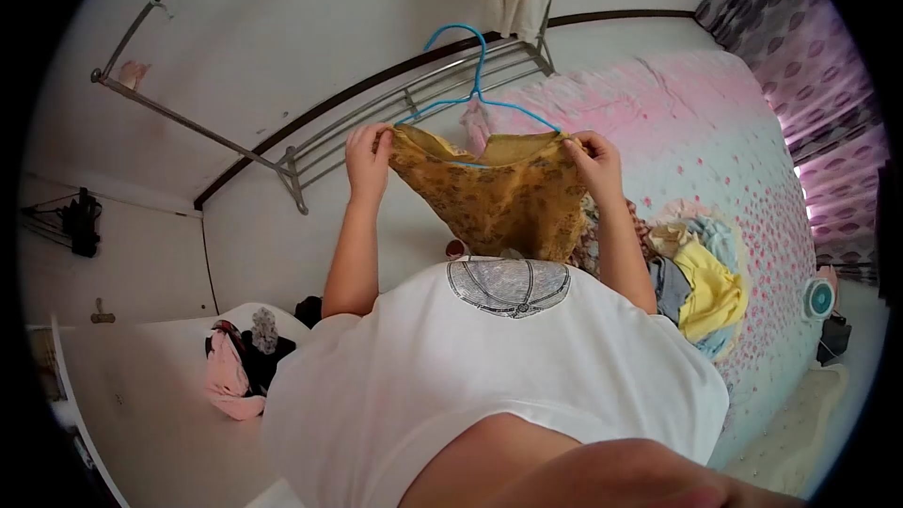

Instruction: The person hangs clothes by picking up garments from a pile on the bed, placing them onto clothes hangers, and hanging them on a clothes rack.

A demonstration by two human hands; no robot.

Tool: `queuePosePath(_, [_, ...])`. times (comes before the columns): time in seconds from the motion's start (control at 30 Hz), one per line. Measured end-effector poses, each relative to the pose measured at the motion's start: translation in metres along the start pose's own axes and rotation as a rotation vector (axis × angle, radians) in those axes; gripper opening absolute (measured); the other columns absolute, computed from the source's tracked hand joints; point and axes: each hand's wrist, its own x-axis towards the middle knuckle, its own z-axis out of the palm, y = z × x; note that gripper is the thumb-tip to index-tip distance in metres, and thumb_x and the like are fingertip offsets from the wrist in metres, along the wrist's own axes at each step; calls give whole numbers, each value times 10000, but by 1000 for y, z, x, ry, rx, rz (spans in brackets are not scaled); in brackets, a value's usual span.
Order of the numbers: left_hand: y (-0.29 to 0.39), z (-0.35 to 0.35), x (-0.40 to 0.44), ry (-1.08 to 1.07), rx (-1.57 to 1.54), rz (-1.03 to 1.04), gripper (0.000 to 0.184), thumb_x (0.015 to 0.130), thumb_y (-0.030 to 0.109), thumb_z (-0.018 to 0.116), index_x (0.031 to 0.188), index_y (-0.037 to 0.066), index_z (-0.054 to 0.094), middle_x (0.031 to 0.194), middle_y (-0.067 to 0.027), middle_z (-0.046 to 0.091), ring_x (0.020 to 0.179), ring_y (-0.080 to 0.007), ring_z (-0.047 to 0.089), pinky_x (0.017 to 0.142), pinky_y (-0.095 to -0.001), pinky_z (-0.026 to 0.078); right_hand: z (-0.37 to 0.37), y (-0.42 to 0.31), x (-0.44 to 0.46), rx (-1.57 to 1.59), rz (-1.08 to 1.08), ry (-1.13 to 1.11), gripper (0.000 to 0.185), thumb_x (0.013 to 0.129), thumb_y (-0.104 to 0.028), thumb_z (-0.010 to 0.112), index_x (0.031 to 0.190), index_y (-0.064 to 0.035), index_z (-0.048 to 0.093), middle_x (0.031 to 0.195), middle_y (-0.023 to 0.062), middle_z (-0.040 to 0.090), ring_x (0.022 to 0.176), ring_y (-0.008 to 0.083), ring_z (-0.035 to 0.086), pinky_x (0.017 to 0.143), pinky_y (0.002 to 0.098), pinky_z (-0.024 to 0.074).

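Centrally: one brown patterned garment [513, 193] on blue hanger [479, 85], its upper corners pinched by left hand [598, 166] and right hand [369, 162]; no legible writing.

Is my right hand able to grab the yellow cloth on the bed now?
Probably not as it is: your right hand is pinching the patterned garment on the blue hanger. If freed, likely yes; the yellow cloth lies uncovered nearby.

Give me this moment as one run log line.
left hand: pinching top corner of patterned mustard fabric garment | right hand: pinching opposite corner | thin blue hanger: partly inside garment, hook free
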Motion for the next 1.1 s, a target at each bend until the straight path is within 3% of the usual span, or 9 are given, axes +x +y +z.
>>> queuePosePath(0.33, [-92,-27,69,-12,-17,-64,145,816,143,561,850,3,569,791,-87,541,771,-244,496,693,-333,394,96,12,81,-43,-56,-27,140,773,-134,643,790,-7,587,661,-36,533,590,36,443,525,187,357])
queuePosePath(0.43, [-108,-40,91,55,34,15,127,775,125,586,826,10,569,764,-97,556,745,-276,499,672,-358,395,117,11,99,41,10,-34,144,778,-143,640,809,-11,591,663,-36,533,595,34,446,527,185,359])
queuePosePath(0.53, [-121,-50,113,126,32,66,118,767,112,589,821,8,567,760,-102,553,737,-276,498,667,-355,393,137,9,122,29,-74,-72,154,789,-145,629,853,-10,591,683,-34,536,607,34,451,536,183,365])
queuePosePath(0.87, [-184,-41,153,168,83,29,134,777,132,580,828,9,567,772,-97,556,762,-277,501,682,-357,388,162,5,192,-2,7,-522,127,817,-100,587,898,-3,575,822,-25,531,699,48,479,586,185,393])
queuePosePath(0.97, [-202,-26,170,145,94,-24,127,781,126,577,835,12,565,812,-97,560,788,-275,503,699,-357,391,169,16,220,16,-46,-583,127,823,-111,578,891,-4,564,874,0,537,795,77,486,706,206,398])
queuePosePath(1.0, [-205,-22,177,143,89,-28,127,786,127,573,837,12,563,825,-98,560,794,-275,501,703,-357,391,172,12,228,-13,-84,-577,121,820,-88,578,889,11,569,947,3,502,785,67,475,636,195,398])
queuePosePath(1.1, [-214,-3,204,128,66,-57,125,804,129,559,840,10,556,848,-99,555,807,-274,496,712,-358,391,170,11,263,-27,6,-592,126,823,-87,573,895,16,570,930,1,508,781,76,475,653,200,394])
